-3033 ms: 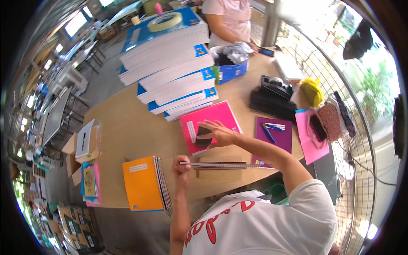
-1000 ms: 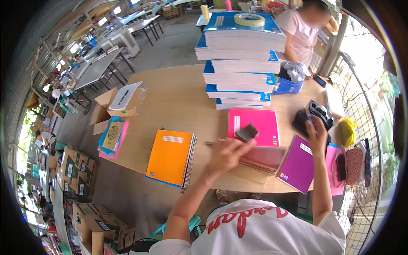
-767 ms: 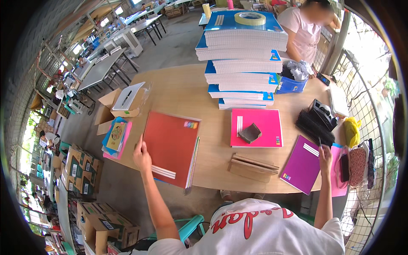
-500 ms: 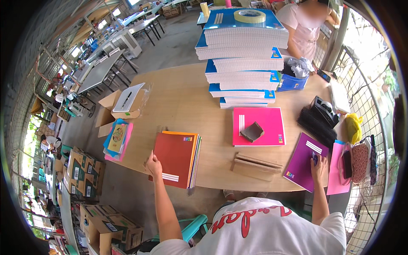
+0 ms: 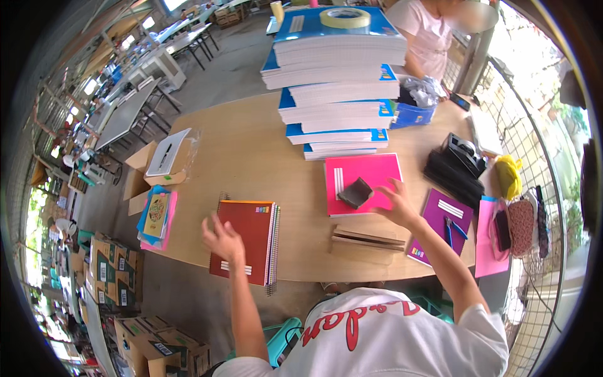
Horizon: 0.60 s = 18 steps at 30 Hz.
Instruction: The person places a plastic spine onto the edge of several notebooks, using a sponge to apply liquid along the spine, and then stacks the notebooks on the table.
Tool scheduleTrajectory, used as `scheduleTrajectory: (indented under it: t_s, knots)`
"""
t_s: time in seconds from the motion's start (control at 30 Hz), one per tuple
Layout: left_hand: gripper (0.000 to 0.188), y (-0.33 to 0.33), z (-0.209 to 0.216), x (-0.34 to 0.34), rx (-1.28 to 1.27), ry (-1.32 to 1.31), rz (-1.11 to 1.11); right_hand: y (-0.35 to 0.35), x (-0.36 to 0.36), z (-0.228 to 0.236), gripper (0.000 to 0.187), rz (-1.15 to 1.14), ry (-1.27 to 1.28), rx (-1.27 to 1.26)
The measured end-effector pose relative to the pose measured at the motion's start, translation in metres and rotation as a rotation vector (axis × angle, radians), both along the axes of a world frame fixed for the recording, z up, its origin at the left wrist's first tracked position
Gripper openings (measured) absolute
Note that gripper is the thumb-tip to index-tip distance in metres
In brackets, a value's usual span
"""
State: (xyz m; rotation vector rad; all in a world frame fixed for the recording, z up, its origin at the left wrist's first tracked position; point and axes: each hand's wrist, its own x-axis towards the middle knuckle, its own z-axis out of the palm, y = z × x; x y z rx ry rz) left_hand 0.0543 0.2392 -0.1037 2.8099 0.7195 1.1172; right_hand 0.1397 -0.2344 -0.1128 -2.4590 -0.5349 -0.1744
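Observation:
My left hand [image 5: 225,240], fingers spread, is at the left edge of a stack of spiral notebooks with a reddish-brown cover on top [image 5: 242,235]; whether it touches them I cannot tell. My right hand [image 5: 399,204] is open too, its fingertips just beside a small dark grey block [image 5: 356,193]. That block rests on a bright pink notebook [image 5: 383,168]. To the right lies a purple notebook [image 5: 433,217] with blue-handled pliers [image 5: 450,232] on top. A folded piece of brown cardboard [image 5: 367,245] sits at the table's near edge.
A tall stack of blue-covered notebooks [image 5: 339,50] bears a tape roll [image 5: 345,17]. A black tape dispenser [image 5: 463,154], a blue box [image 5: 414,114] and pouches [image 5: 522,227] line the right side. Cartons [image 5: 113,270] stand left; another person [image 5: 428,38] is at the far right.
My right hand has let go of the pliers on the purple notebook and moved left to the grey block. My left hand's fingers have spread. The whole view has shifted slightly.

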Motion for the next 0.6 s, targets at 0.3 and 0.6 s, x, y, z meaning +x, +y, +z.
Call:
scheduleTrajectory:
  t_s: [0.3,0.6]
  knots:
    - [0.037,-0.213,-0.011,0.091,-0.492,0.41,-1.093,-0.003,0.02,-0.005,0.064,-0.137,-0.136,0.029]
    - [0.06,-0.38,-0.023,0.121,0.084,0.796,-1.429,-0.132,-0.059,-0.055,0.066,-0.483,-0.018,-0.268]
